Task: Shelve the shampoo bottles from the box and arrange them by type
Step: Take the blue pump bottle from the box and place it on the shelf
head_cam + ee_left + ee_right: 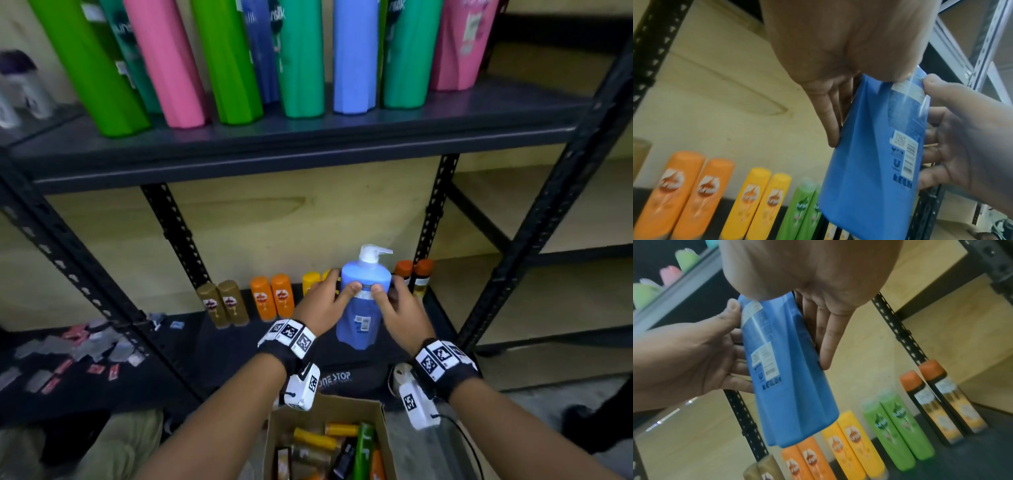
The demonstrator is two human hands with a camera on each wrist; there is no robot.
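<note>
**Mia:** Two hands hold one big blue pump bottle (361, 301). The left hand (323, 303) wraps its fingers and thumb round one side. The right hand (399, 308) does the same on the other side.

**Ben:** Where is the bottle?

**Mia:** Near the middle of the head view, a bit toward 5 o'clock. It is up in the air, in front of the low shelf (212, 342). Its bottom hangs over the little bottles.

**Ben:** What little bottles?

**Mia:** They stand in pairs: brown (222, 303), orange (272, 296), yellow (853, 444), green (898, 430), then two with orange caps (412, 274).

**Ben:** And the box?

**Mia:** The box (329, 442) sits at 6 o'clock, with more bottles inside.

**Ben:** Which step is this?

**Mia:** I think it is carrying the blue one to a shelf. Big bottles (301, 58) stand on the top shelf at 12 o'clock. One is the same blue, so it likely needs lifting up beside that one, kept straight.
</note>
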